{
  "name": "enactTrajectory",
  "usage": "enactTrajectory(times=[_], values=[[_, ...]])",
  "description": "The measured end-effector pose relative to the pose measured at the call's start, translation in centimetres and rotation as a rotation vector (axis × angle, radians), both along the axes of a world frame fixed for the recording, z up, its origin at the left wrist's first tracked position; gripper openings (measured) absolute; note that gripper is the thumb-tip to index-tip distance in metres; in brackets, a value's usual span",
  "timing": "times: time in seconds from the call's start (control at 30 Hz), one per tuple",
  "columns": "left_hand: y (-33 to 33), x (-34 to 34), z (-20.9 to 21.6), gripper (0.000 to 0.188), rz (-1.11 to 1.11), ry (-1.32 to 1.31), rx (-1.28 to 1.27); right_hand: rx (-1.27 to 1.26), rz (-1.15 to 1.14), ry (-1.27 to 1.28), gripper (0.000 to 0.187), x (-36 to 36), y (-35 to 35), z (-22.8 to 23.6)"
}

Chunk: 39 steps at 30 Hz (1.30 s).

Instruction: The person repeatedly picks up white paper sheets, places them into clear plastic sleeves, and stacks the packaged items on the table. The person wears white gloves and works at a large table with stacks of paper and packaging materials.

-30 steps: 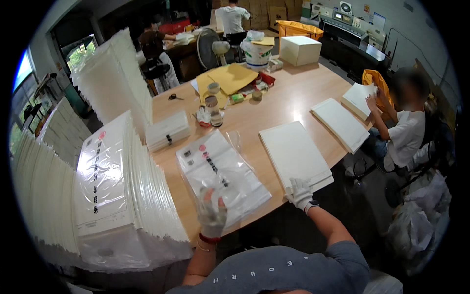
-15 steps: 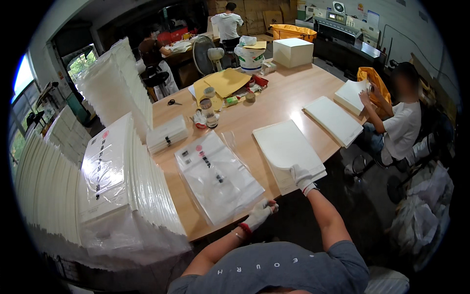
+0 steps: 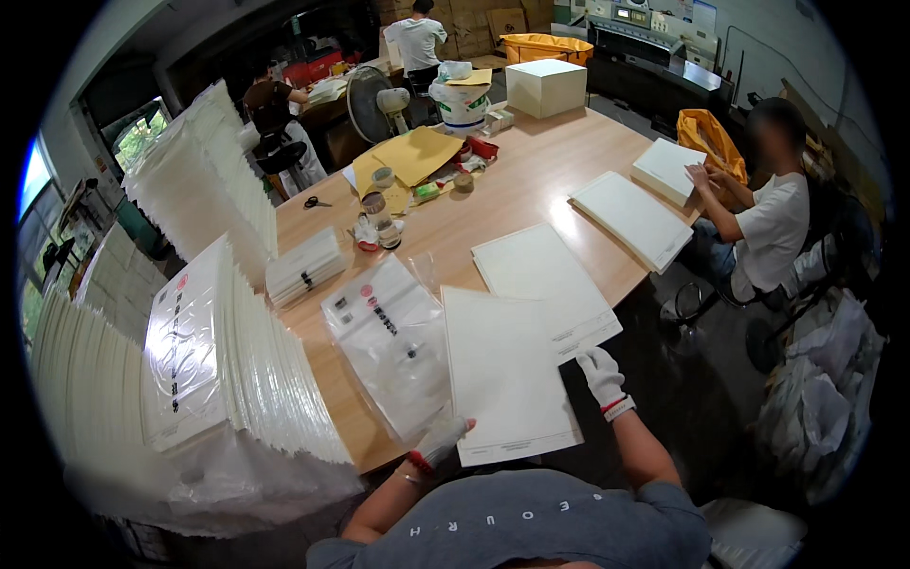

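Both my hands wear white knit gloves with red cuffs. My left hand (image 3: 445, 440) grips a large white paper sheet (image 3: 507, 379) by its lower left edge, with the thumb on top. The sheet lies tilted over the table's front edge, overlapping the printed plastic bag (image 3: 384, 332) on its left and the paper stack (image 3: 545, 275) behind it. By the near edge of that stack is my right hand (image 3: 602, 376), fingers loosely extended and apart from the held sheet. Whether its fingertips touch the stack is hard to make out.
Tall piles of bagged paper (image 3: 190, 351) flank the table's left side. A small bundle (image 3: 305, 267), tape rolls, scissors (image 3: 316, 202) and yellow envelopes (image 3: 417, 155) lie farther back. At right, another paper stack (image 3: 630, 218) lies near a seated co-worker (image 3: 773, 213).
A sheet has come off the stack and moved left, now held by my left hand. My right hand has let go of the lifted paper corner. The view has shifted slightly.
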State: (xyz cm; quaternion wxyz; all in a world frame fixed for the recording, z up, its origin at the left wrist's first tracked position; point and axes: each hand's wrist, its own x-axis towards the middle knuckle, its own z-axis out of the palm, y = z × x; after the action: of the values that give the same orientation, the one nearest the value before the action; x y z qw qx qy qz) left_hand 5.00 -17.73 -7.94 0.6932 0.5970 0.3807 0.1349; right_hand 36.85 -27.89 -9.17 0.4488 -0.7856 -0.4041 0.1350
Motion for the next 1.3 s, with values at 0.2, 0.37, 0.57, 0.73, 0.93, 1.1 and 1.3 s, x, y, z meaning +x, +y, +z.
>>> enactTrajectory(times=[0.2,0.37,0.57,0.73,0.93,1.1,1.3], values=[[-1.6,-4.8,7.2,0.045,0.222,0.232,0.261,0.083,0.103,-0.28,0.033,-0.5,4.8,-2.6],[-1.2,-9.4,5.0,0.047,0.385,-0.081,0.203,-0.268,-0.219,-0.229,0.047,5.6,8.1,-0.1],[-2.1,-8.1,7.5,0.038,0.328,-0.032,0.494,-0.838,-0.406,-0.05,0.063,9.9,5.9,1.9],[-2.2,-8.0,5.2,0.042,0.29,-0.015,0.172,-0.756,-0.332,-0.182,0.058,9.9,5.8,1.6],[-2.8,-6.7,5.2,0.048,0.308,-0.045,0.071,-0.723,-0.393,-0.17,0.052,9.0,6.2,2.6],[-2.9,-6.5,3.9,0.055,0.28,-0.032,0.055,-0.885,-0.318,-0.058,0.051,9.6,7.0,3.8],[-3.6,-5.3,5.8,0.046,0.251,0.051,0.038,-0.598,-0.329,-0.309,0.028,11.1,6.6,-0.1]])
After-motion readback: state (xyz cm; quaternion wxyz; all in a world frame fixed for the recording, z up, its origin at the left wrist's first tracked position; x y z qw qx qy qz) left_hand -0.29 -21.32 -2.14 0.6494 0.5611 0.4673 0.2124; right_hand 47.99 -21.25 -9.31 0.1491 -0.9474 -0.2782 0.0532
